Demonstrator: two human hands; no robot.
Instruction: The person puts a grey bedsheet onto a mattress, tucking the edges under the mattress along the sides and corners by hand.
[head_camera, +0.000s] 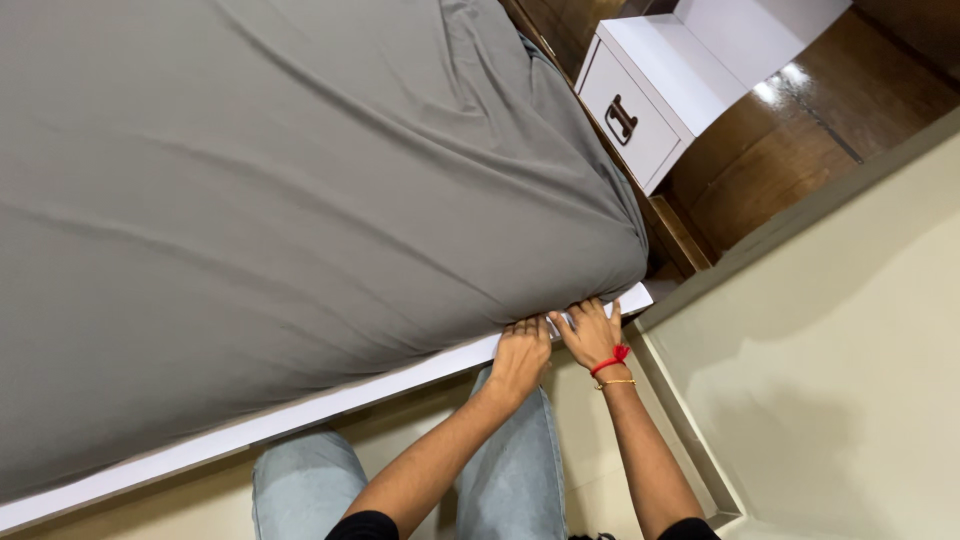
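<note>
While most of the view is filled by it, the grey sheet (280, 190) lies stretched over the mattress from the far left down to the near right corner, with long shallow creases running across it and tighter folds bunched where it wraps that corner. Below the sheet's near edge a white bed frame (250, 428) runs as a narrow band from the lower left up toward the corner. Near the frame, at the bottom, are the person's knees in light blue jeans (300, 485), over a pale floor (840, 400).

Right of the knees, the left hand (521, 356) reaches up from a dark short sleeve and lies palm down at the sheet's lower edge, its fingers curled forward and pressed in where sheet meets frame; the tips are hidden under the cloth, so whether they pinch the fabric cannot be told. Just beside it, almost touching, the right hand (591, 331) has its fingers spread and pushed against the same edge at the corner, tips also tucked out of sight. A red thread (611, 358) and a thin gold bangle (618, 382) circle that wrist.

Farther right and far, a white bedside cabinet (640, 95) with a dark handle stands against brown wooden panelling (780, 160).
</note>
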